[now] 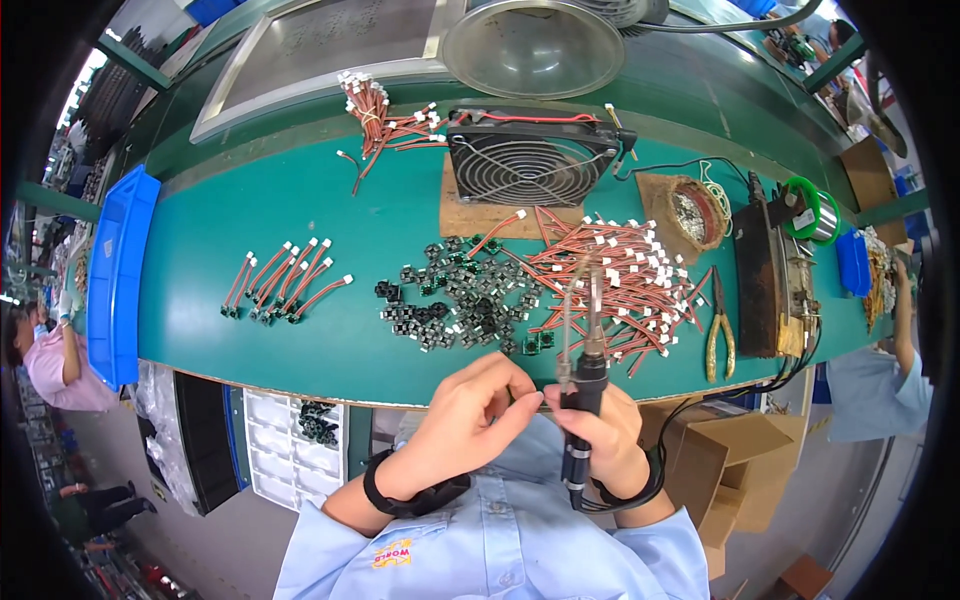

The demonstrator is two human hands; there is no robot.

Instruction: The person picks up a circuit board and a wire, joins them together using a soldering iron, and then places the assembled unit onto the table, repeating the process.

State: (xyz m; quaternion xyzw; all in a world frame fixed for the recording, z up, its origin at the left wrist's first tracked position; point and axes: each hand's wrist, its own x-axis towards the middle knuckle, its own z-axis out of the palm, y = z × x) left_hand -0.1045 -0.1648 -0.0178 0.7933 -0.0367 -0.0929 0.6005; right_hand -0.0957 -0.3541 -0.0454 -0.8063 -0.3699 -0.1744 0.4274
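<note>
My right hand point(612, 430) is closed around a soldering iron point(585, 385), whose metal tip points away from me over the wires. A thin solder feed tube runs alongside the iron. My left hand point(475, 412) is curled at the table's front edge, thumb and forefinger pinched close to my right fingertips; anything between them is too small to make out. Just beyond lie a pile of small black components point(465, 300) and two green circuit boards point(538, 343). A heap of red-and-black wires with white connectors point(615, 285) spreads to the right. Several boards with wires attached point(285, 283) lie at left.
A black fan point(535, 165) stands behind the piles, with a bundle of wires point(370, 115) to its left. Pliers point(719, 335), a round tin point(697, 215), a black soldering unit point(762, 275) and a solder spool point(825, 212) sit right. A blue bin point(118, 275) borders the left end.
</note>
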